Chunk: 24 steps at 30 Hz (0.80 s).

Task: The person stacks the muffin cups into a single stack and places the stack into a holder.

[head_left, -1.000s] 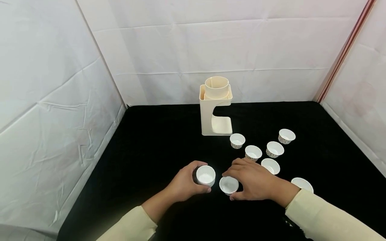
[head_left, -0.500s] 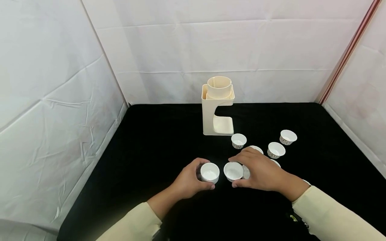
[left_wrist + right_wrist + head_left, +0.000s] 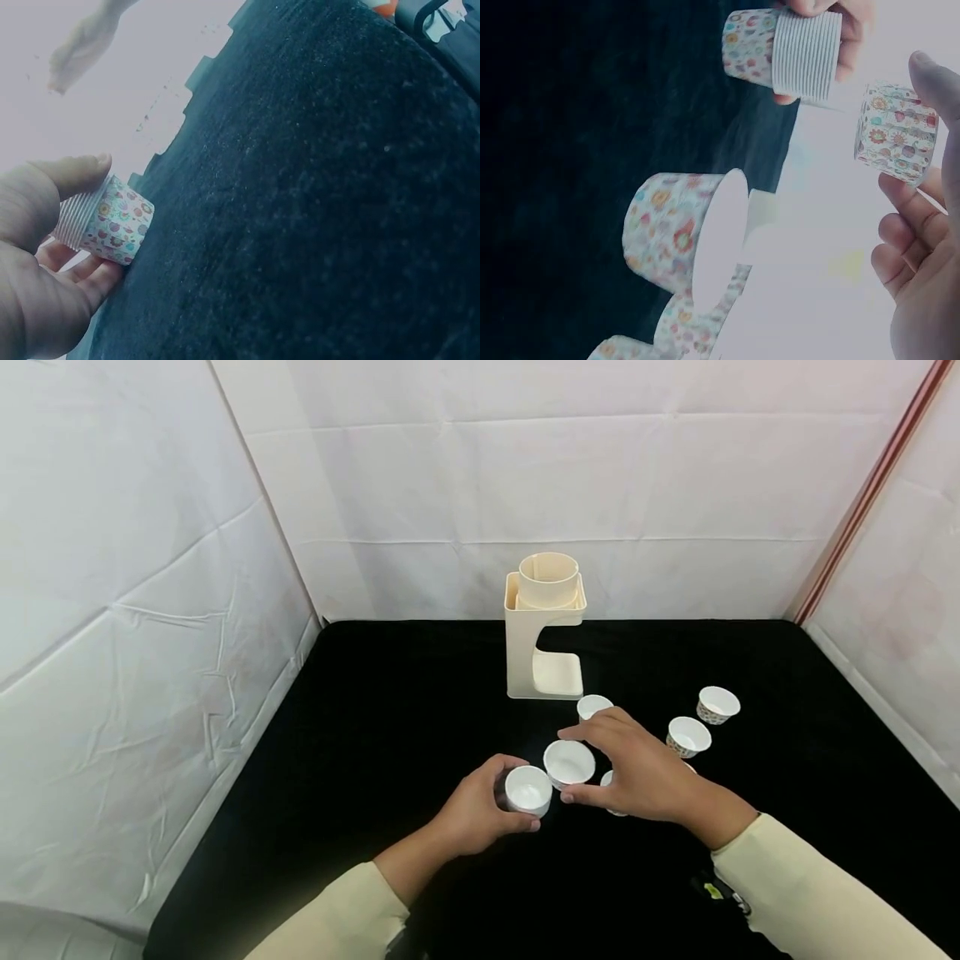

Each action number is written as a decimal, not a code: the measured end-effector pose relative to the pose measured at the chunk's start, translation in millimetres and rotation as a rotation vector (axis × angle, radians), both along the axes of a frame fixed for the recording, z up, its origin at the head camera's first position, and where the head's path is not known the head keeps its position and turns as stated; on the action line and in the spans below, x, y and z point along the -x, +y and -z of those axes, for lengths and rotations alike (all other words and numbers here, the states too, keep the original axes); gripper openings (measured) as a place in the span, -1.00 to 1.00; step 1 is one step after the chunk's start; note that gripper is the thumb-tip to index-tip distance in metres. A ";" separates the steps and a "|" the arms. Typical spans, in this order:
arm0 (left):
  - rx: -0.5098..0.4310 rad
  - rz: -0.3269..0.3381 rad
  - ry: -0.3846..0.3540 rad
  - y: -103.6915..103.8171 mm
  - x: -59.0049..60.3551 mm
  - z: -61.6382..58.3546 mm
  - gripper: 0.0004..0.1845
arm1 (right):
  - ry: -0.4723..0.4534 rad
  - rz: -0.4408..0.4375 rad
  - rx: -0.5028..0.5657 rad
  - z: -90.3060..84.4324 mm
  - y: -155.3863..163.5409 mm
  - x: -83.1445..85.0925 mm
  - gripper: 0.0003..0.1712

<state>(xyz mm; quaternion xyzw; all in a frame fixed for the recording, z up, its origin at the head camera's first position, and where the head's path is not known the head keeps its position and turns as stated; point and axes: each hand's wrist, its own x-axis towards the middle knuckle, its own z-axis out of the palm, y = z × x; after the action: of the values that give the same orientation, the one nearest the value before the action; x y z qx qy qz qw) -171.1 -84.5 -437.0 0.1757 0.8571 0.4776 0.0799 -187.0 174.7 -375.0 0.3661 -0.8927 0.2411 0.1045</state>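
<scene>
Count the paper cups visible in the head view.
6 visible: one in the left hand, one in the right hand, one by the stand, two far right, one partly under the right hand. More may be hidden.

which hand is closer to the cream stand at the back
Right. The right hand holds a cup just in front of the cream stand; the left hand holds another cup nearer the person.
</scene>
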 end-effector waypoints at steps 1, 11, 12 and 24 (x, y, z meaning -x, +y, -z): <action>0.002 0.002 -0.002 0.2 0.2 0.0 -0.22 | -0.002 -0.006 0.009 -0.4 -2.4 0.0 -0.19; 0.006 0.009 -0.031 -1.0 1.3 0.2 -0.21 | -0.048 -0.062 0.036 3.9 -24.0 -0.8 -0.21; 0.004 0.009 -0.035 -1.2 1.3 0.3 -0.20 | -0.049 -0.066 0.035 5.2 -26.0 -0.3 -0.20; -0.071 0.034 -0.060 -1.0 1.4 2.2 -0.21 | -0.046 -0.066 -0.024 20.3 -36.4 3.5 -0.21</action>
<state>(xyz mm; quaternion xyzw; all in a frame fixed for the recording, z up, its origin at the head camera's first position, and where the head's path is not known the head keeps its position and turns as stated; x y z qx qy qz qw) -172.4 -85.4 -439.3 0.1788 0.8338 0.5112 0.1073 -190.5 138.2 -395.2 0.3909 -0.8851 0.2422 0.0715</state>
